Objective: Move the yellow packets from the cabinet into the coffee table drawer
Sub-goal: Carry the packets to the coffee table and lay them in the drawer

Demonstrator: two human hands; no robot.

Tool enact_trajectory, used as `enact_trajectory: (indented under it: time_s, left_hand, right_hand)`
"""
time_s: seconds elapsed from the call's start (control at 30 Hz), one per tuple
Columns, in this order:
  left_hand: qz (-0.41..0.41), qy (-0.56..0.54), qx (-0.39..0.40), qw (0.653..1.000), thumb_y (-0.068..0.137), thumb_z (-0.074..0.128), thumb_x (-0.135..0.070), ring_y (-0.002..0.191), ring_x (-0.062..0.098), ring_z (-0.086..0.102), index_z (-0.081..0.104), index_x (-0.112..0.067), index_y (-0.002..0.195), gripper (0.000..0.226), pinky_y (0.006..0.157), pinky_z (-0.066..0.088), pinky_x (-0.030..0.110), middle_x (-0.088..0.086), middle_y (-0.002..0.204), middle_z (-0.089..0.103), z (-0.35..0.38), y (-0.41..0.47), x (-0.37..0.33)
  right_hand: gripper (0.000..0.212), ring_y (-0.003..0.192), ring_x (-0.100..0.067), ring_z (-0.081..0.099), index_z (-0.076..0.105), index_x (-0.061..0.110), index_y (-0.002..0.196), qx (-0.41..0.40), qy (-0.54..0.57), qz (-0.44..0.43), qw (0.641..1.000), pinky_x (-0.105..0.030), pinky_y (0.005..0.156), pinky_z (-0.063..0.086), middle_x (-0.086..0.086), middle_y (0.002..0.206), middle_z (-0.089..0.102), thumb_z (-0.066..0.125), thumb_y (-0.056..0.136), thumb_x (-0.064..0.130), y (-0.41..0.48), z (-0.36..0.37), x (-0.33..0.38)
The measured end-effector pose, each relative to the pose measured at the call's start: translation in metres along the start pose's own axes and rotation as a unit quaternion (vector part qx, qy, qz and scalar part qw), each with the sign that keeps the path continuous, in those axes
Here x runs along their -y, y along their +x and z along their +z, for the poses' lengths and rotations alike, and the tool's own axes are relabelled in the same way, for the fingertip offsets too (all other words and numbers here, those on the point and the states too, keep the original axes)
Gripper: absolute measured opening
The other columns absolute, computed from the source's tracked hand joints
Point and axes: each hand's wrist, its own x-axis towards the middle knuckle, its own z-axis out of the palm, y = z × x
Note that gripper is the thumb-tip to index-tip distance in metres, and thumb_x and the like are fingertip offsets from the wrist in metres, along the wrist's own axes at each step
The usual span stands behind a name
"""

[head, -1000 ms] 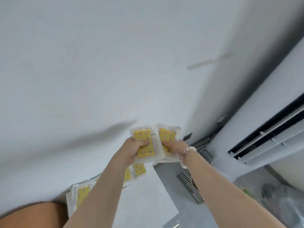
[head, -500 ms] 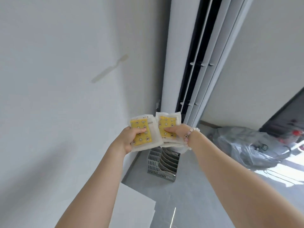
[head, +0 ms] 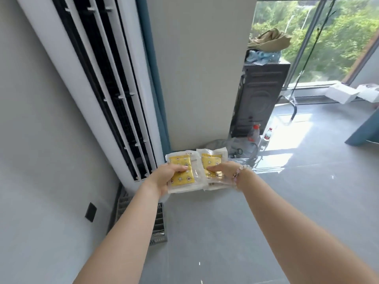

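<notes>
A tall white air conditioner point(head: 114, 89) stands at the left, with a grey slatted crate point(head: 159, 228) on the floor point(head: 225, 232) by its foot. The left hand point(head: 166, 178) grips a yellow packet point(head: 182, 179), thumb curled over its face. Edge to edge beside it is a small stack of packets point(head: 213, 159), pinched by the right hand point(head: 224, 169), which has a bead bracelet point(head: 238, 174) at the wrist. Both lots hang in mid-air above the floor. A black appliance point(head: 258, 99) stands further right.

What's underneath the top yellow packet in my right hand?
More clear packet edges stick out beneath the top yellow packet, so the right hand holds a stack. The top packet and hand cover the rest; count unclear.
</notes>
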Motion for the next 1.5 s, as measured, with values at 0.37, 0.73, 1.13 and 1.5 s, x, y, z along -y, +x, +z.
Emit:
enact_trajectory:
  time_s: [0.37, 0.73, 1.13, 1.5]
  left_hand:
    - [-0.027, 0.090, 0.169, 0.981, 0.089, 0.058, -0.002, 0.063, 0.015, 0.070, 0.064, -0.007, 0.104, 0.016, 0.053, 0.055, 0.024, 0.005, 0.083, 0.071, 0.257, 0.067, -0.008]
    - [-0.065, 0.269, 0.319, 0.907, 0.088, 0.061, -0.004, 0.051, 0.016, 0.067, 0.062, -0.006, 0.091, 0.004, 0.045, 0.054, 0.024, 0.006, 0.064, 0.069, 0.489, 0.079, 0.041]
    - [-0.088, 0.396, 0.499, 0.766, 0.086, 0.062, -0.004, 0.059, 0.019, 0.069, 0.065, -0.009, 0.090, 0.007, 0.050, 0.056, 0.028, 0.007, 0.074, 0.071, 0.689, 0.023, 0.151]
    - [-0.109, 0.498, 0.627, 0.589, 0.087, 0.061, -0.006, 0.065, 0.020, 0.067, 0.063, -0.009, 0.088, 0.004, 0.062, 0.057, 0.032, 0.004, 0.067, 0.071, 0.850, -0.069, 0.261]
  right_hand:
    - [0.085, 0.088, -0.009, 0.069, 0.060, 0.017, 0.124, -0.098, 0.128, 0.011, 0.987, -0.037, 0.097, 0.041, 0.002, 0.131, 0.058, 0.086, 0.050, 0.048, -0.036, -0.244, -0.086]
    - [0.012, 0.116, -0.027, 0.054, 0.071, 0.011, 0.082, -0.293, 0.279, 0.020, 0.914, -0.040, 0.106, 0.038, -0.009, 0.120, 0.064, 0.075, 0.080, 0.022, -0.123, -0.395, -0.221]
    - [0.035, 0.114, -0.019, 0.053, 0.063, 0.002, 0.116, -0.497, 0.447, 0.040, 0.743, -0.021, 0.085, 0.034, -0.003, 0.113, 0.059, 0.068, 0.086, 0.019, -0.253, -0.455, -0.364]
    - [0.040, 0.099, -0.019, 0.062, 0.066, 0.005, 0.108, -0.608, 0.533, 0.099, 0.580, -0.027, 0.083, 0.050, -0.004, 0.106, 0.068, 0.075, 0.078, 0.031, -0.342, -0.485, -0.479]
